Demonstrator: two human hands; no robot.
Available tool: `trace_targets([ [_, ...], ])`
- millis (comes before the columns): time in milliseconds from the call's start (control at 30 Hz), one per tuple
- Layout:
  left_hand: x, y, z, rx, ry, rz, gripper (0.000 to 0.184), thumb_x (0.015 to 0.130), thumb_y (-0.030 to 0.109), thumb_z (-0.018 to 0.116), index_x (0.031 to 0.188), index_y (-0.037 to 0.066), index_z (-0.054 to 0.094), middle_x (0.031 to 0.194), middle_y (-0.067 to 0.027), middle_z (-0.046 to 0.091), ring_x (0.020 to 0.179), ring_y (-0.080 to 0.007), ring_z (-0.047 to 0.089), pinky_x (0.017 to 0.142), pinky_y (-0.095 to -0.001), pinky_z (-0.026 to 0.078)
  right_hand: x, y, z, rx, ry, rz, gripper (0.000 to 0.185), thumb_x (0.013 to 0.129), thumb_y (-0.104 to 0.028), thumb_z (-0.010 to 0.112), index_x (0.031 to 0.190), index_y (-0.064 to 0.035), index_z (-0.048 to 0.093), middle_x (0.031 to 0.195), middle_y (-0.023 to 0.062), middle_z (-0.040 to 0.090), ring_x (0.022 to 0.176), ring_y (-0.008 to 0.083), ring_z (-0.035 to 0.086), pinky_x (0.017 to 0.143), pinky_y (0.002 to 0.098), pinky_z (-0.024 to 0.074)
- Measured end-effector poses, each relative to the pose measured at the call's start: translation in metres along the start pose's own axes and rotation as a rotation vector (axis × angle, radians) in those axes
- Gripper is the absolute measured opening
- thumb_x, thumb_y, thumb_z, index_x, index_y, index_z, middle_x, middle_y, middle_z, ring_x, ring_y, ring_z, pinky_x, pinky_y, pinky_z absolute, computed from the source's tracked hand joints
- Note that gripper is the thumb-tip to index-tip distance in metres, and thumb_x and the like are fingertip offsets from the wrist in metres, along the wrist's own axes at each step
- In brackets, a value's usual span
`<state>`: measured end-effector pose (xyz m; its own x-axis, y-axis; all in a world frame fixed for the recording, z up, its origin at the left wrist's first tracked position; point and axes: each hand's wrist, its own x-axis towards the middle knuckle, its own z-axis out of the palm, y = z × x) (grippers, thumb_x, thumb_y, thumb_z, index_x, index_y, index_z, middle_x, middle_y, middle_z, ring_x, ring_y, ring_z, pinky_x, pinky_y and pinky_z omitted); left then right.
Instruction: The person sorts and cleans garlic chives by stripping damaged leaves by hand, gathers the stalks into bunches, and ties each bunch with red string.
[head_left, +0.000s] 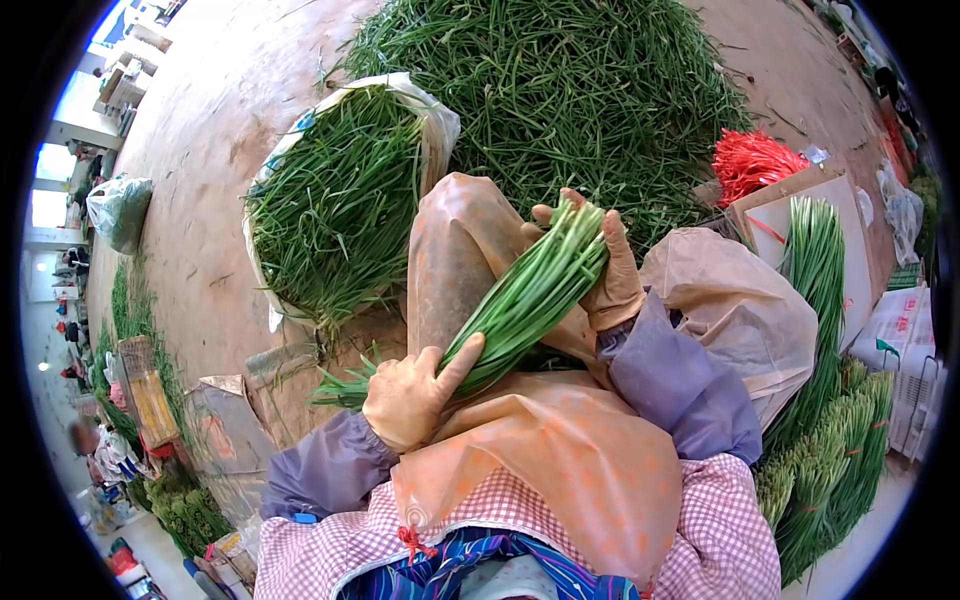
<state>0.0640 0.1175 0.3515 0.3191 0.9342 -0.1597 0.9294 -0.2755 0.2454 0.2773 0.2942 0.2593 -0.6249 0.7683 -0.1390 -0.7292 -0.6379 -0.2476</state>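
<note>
A bundle of long green stalks [530, 300] lies slantwise over my lap, its pale cut ends up and to the right. My left hand [408, 398], in a tan glove, grips the lower, leafy part, with a finger stretched along the stalks. Near the pale ends my right hand [612, 275], gloved too, cups the bundle, with thumb and fingers on either side. Beyond my knees is a big heap of loose green stalks [560, 90]. An open white sack [437, 125] full of the same greens stands at the left of the heap.
Red ties [752, 165] lie in a pile at the right, by a cardboard sheet [850, 230] with green stalks on it. Tied bundles [835, 470] are stacked at the lower right. A filled plastic bag [120, 213] stands far left. A person [115, 450] is at the left edge.
</note>
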Motion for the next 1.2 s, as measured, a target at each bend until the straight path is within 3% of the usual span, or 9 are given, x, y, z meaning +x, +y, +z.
trace_targets([
  [167,0.0,-0.002,-0.002,-0.046,-0.06,0.056,0.08,0.073,0.027,0.073,0.143,0.01,0.038,0.087,-0.0141,0.053,0.072,-0.0316,0.059,0.06,-0.0435,0.049,-0.002,-0.001,-0.002,-0.027,0.016,-0.073,0.029,0.089,-0.03,0.066,0.111,-0.0117,0.06,0.119,0.017,0.061,0.107,0.0315,0.062,0.085,0.049,0.0571],
  [367,0.004,-0.031,-0.066,-0.647,-0.298,0.145,0.079,0.077,0.028,0.073,0.143,0.005,0.036,0.117,-0.022,0.058,0.1,-0.0313,0.064,0.084,-0.0413,0.053,-0.009,0.001,0.016,0.02,0.022,-0.082,0.021,0.088,-0.016,0.067,0.106,-0.0099,0.058,0.098,0.0114,0.066,0.094,0.0286,0.066,0.077,0.0444,0.0599],
  [567,0.066,-0.055,-0.071,-1.27,0.28,0.067,0.107,0.065,0.042,0.086,0.147,0.007,0.027,0.142,-0.0156,0.042,0.127,-0.0282,0.046,0.105,-0.0436,0.037,-0.012,0.012,0.037,-0.136,0.067,-0.095,0.03,0.088,-0.013,0.066,0.114,-0.0068,0.051,0.09,0.0107,0.065,0.089,0.0271,0.066,0.074,0.0417,0.059],
  [633,0.082,-0.037,-0.038,-1.039,-0.142,0.191,0.116,0.066,0.04,0.086,0.151,0.007,0.014,0.147,-0.0157,0.036,0.134,-0.0292,0.037,0.109,-0.0428,0.032,-0.015,0.012,0.049,-0.182,0.129,-0.093,0.031,0.088,-0.012,0.065,0.114,-0.0066,0.051,0.089,0.0106,0.065,0.088,0.0269,0.066,0.074,0.0409,0.0586],
  [700,0.096,-0.004,-0.002,-1.256,-0.105,0.244,0.124,0.069,0.035,0.086,0.151,0.003,-0.001,0.154,-0.0159,0.023,0.143,-0.0231,0.019,0.116,-0.0334,0.017,-0.022,0.01,0.061,-0.156,0.124,-0.099,0.031,0.088,-0.012,0.066,0.114,-0.0059,0.05,0.089,0.0108,0.065,0.087,0.0257,0.066,0.074,0.0396,0.0581],
  [900,0.097,0.008,0.015,-1.92,-0.34,-0.039,0.093,0.077,0.023,0.074,0.149,0.002,0.019,0.137,-0.0102,0.043,0.125,-0.0198,0.042,0.107,-0.0344,0.032,-0.03,-0.008,0.065,-0.312,0.137,0.039,0.051,0.087,-0.024,0.069,0.127,-0.0046,0.046,0.1,0.0098,0.065,0.088,0.021,0.065,0.079,0.0347,0.0564],
  [1033,0.088,0.008,0.02,-2.026,-0.264,-0.222,0.076,0.08,0.016,0.069,0.145,0.003,0.031,0.126,-0.0068,0.054,0.111,-0.0167,0.054,0.096,-0.03,0.044,-0.033,-0.032,0.056,-1.041,0.359,-0.583,0.051,0.088,-0.026,0.07,0.13,-0.0067,0.047,0.099,0.0052,0.064,0.086,0.0158,0.062,0.076,0.0278,0.0517],
  [1133,0.09,0.012,0.024,-2.017,-0.208,-0.182,0.073,0.082,0.01,0.066,0.145,0.003,0.03,0.129,-0.0074,0.052,0.115,-0.017,0.053,0.099,-0.0308,0.043,-0.062,-0.044,0.079,-1.268,0.292,-0.398,0.041,0.088,-0.025,0.07,0.121,-0.0051,0.055,0.085,0.0058,0.066,0.073,0.0149,0.063,0.066,0.0262,0.0511],
  [1200,0.089,0.015,0.023,-2.032,-0.18,-0.213,0.072,0.084,0.009,0.065,0.146,0.003,0.029,0.131,-0.0077,0.051,0.116,-0.0174,0.052,0.1,-0.0312,0.042,-0.066,-0.036,0.1,-1.758,0.174,-0.26,0.034,0.086,-0.024,0.071,0.112,-0.0039,0.06,0.076,0.0081,0.065,0.065,0.0187,0.064,0.06,0.0285,0.0511],
])
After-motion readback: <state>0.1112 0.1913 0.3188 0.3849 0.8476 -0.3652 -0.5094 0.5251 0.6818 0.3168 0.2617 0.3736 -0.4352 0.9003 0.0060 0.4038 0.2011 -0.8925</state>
